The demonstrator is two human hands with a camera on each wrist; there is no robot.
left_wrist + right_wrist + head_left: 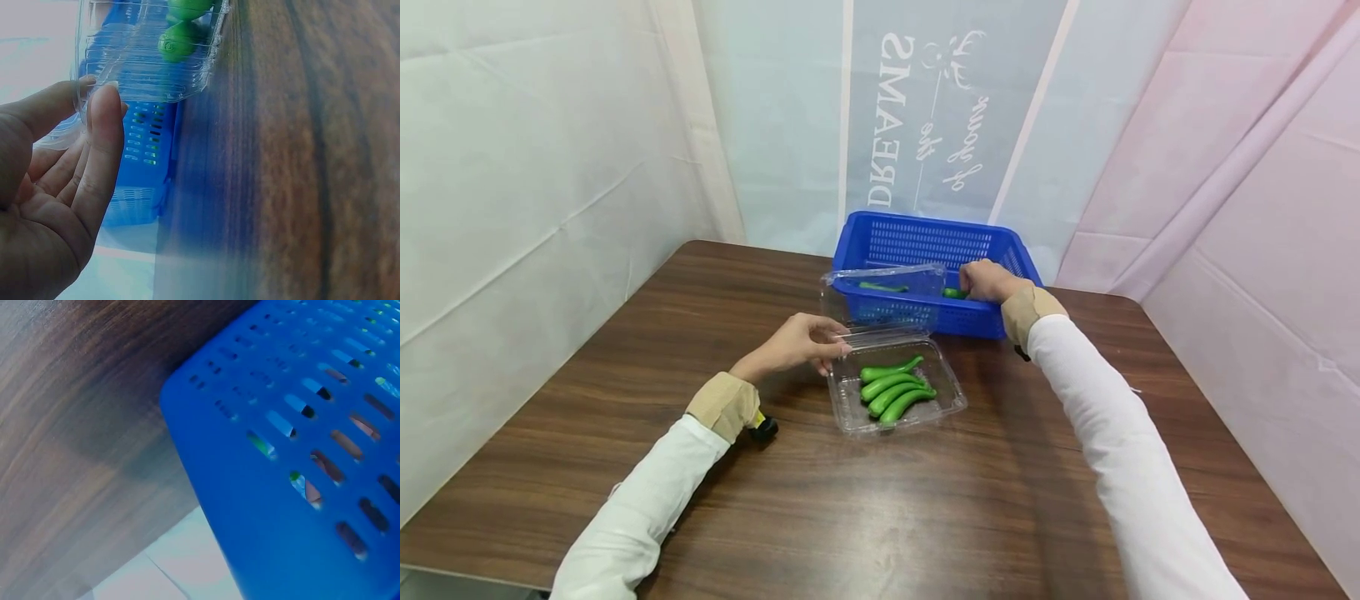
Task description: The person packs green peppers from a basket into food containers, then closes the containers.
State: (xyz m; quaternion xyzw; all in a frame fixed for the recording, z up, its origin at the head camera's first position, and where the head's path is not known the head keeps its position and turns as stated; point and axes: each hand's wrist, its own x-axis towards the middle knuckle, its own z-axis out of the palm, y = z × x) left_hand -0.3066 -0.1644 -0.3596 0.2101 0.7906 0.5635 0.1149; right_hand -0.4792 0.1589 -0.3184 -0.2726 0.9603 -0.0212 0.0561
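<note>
A clear plastic clamshell container (pixel 848 410) stands open on the table, with several glossy, curved green chili peppers (pixel 889 388) side by side in it. My left hand (pixel 808 340) pinches its left edge near the hinge between thumb and fingers, which the left wrist view shows close up. The raised lid (pixel 880 320) leans toward a blue slotted basket (pixel 977 322). My right hand (pixel 991 282) reaches down over the basket's front rim, its fingers right at a green pepper (pixel 953 293). The front wall partly hides those fingertips, so I cannot tell whether they grip it.
Another green pepper (pixel 883 287) lies in the basket, seen through the lid. The brown wood-grain table (pixel 880 517) reaches toward hanging cloth (pixel 782 125) behind and at both sides. In the right wrist view the basket's slotted wall (pixel 206 462) fills much of the picture.
</note>
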